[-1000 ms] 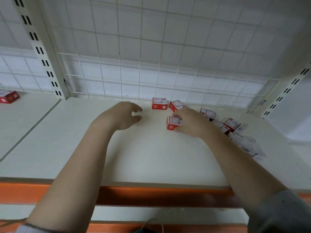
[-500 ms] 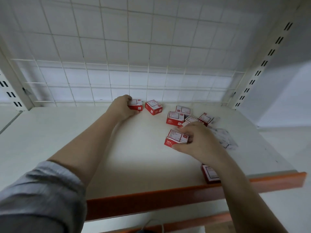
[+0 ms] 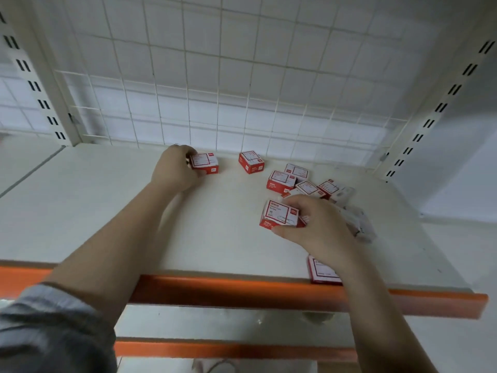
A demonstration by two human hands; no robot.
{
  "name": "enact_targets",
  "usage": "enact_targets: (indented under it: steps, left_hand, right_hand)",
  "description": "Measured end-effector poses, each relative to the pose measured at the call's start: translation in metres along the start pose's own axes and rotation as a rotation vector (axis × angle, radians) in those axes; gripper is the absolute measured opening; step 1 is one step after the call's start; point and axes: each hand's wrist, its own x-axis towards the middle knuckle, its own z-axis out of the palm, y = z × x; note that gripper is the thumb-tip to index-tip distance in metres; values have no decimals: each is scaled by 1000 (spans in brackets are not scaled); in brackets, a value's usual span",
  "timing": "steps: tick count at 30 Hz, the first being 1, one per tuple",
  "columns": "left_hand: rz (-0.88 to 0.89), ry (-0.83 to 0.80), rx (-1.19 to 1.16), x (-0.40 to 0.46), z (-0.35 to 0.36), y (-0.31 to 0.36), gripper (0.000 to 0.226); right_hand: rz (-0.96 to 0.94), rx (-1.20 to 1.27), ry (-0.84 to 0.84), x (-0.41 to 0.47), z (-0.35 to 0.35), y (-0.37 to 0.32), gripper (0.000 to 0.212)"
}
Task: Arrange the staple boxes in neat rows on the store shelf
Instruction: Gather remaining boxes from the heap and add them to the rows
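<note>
White shelf (image 3: 113, 211), 2 hands gripping boxes (long axes left-right): left hand (image 3: 173, 172), right hand (image 3: 321, 228)

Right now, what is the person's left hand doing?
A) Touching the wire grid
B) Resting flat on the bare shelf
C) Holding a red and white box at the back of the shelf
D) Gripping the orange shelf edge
C: the left hand curls round a staple box near the back of the shelf.
</note>
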Motion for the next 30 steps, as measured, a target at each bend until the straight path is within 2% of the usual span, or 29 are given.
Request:
enact_targets:
  steps: [7, 11, 14, 23, 30]
  left_hand:
    - [-148, 215, 69, -79, -56, -24, 47]
    - [-202, 240, 129, -119, -91, -49, 46]
    - [-231, 251, 156, -141, -121, -69, 47]
    - [-303, 342, 148, -177, -202, -160, 45]
    - [-229, 289, 162, -180, -290, -256, 45]
  right_hand:
    - [-109, 62, -141, 1, 26, -16, 23]
    - [-152, 33, -166, 2, 52, -39, 33]
    - [-186, 33, -204, 1, 71, -61, 22]
    - [-275, 0, -148, -3, 158, -148, 31]
    - [-209, -73, -14, -12, 256, -235, 44]
